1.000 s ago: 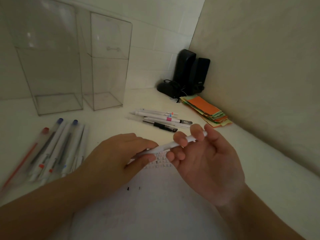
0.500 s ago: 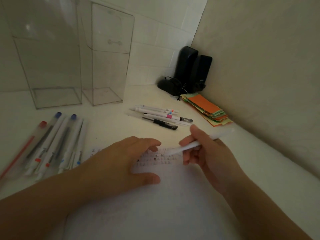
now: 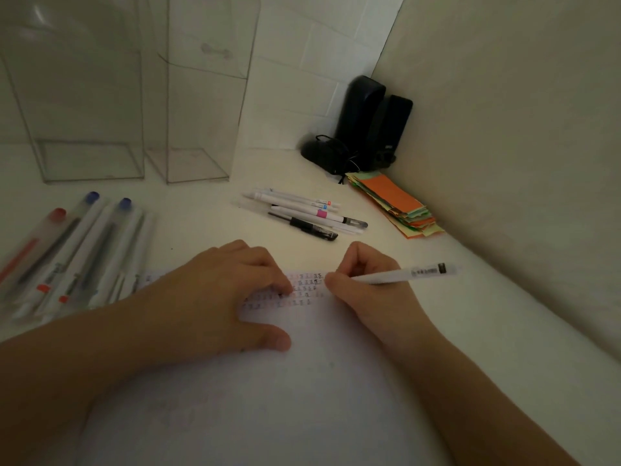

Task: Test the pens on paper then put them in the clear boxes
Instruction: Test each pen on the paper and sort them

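Right hand grips white pen, tip at the paper under the flat, open left hand — risk: loose sheet slides, smearing the test marks.

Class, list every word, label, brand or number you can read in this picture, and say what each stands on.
None can be read.
White pen in the right hand: dark label print, too blurred.
Paper: rows of small marks, too small.
Black speaker: small pale mark, illegible.
Pens at left: barrel print blurred.
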Motion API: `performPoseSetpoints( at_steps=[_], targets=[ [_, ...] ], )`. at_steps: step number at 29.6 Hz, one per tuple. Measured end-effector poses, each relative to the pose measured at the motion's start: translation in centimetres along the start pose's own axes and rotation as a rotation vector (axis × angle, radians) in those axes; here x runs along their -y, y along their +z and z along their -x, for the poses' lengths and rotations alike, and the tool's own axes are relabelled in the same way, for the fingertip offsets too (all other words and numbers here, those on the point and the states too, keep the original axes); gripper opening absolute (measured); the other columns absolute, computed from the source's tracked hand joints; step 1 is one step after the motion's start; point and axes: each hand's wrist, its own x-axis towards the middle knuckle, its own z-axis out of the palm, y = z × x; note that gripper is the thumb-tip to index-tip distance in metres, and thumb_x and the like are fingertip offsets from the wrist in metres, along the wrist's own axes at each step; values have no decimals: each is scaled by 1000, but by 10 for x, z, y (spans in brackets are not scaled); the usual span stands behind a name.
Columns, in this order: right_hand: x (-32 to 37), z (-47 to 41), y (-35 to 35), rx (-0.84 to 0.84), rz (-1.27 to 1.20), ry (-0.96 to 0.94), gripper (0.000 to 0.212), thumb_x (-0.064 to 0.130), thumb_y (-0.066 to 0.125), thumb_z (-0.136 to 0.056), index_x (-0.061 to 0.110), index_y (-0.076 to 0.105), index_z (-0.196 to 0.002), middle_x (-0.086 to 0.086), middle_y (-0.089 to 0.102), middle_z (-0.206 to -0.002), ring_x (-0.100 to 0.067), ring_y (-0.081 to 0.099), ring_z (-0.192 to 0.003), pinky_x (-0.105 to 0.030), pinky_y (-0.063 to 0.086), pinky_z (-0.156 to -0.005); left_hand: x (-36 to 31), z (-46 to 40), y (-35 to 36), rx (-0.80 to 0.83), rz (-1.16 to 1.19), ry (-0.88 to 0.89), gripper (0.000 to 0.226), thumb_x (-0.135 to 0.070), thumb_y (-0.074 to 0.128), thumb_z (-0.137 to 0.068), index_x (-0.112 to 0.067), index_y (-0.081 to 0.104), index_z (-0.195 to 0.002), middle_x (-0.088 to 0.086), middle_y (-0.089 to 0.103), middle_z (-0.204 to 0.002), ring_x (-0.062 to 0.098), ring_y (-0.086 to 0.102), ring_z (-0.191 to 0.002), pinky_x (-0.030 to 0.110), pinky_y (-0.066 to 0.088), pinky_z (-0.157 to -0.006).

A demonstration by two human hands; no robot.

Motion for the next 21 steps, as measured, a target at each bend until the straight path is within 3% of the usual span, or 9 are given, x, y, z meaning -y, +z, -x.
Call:
performPoseSetpoints(
  at_steps=[5,10,21],
  targets=[
    [-5,-3,8,-94,16,-81,31,0,60,-70,13,37,-54,4,35,-46,-4,30,-42,-13,26,-39,2,0,0,22,27,-33,83,-92,26,-52,-42,53,-113,-30,43,-103,-6,37,-98,25,38,-88],
    [-8,-4,9,-93,36,-84,28,0,61,-72,10,39,-56,-4,37,-49,-9,34,-47,-17,27,-40,2,0,1,29,40,-47,85,-94,23,-49,-43,54,-110,-29,44,-104,-5,38,-97,25,38,-88],
    [-8,-3,9,-82,57,-100,27,0,62,-73,7,41,-57,0,36,-47,-5,32,-42,-13,26,-38,2,0,1,32,42,-56,82,-93,24,-51,-44,53,-109,-31,43,-103,-6,37,-100,24,38,-87]
  ],
)
